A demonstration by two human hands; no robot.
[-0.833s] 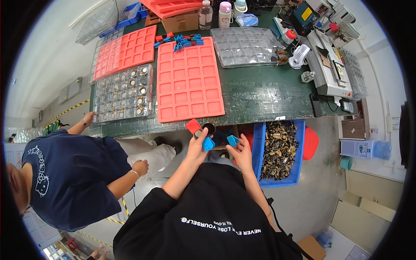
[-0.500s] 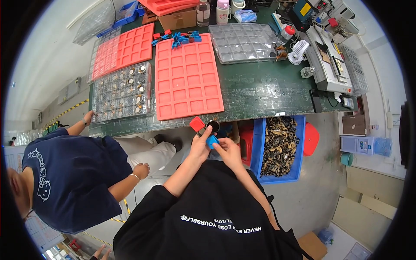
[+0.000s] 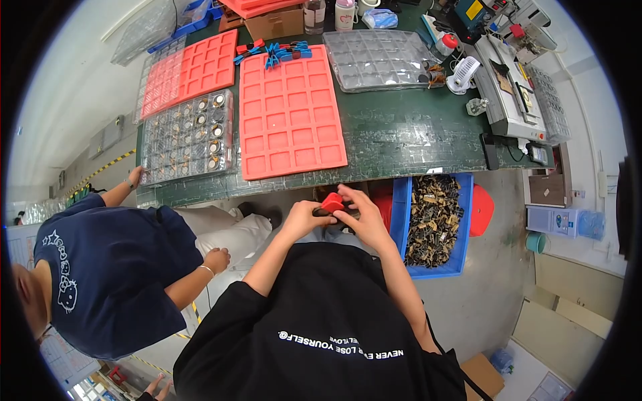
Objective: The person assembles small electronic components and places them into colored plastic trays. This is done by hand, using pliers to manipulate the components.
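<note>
Red clip (image 3: pixel 331 202), mid-view. Left hand (image 3: pixel 303 218) at 9 o'clock: fingers look to pinch it. Right hand (image 3: pixel 366 220) at 4: fingers spread around it, contact partly hidden. I'd hold it square, thumb steady. Bench (image 3: pixel 414 144) edge blocks 12, tray (image 3: pixel 274 154) at 11; bin (image 3: pixel 400 224) crowds 3, co-worker (image 3: pixel 127 260) at 8.

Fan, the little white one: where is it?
In the head view, the fan stands toward the right end of the green table, just left of the white machine, behind a small clear jar.
</note>
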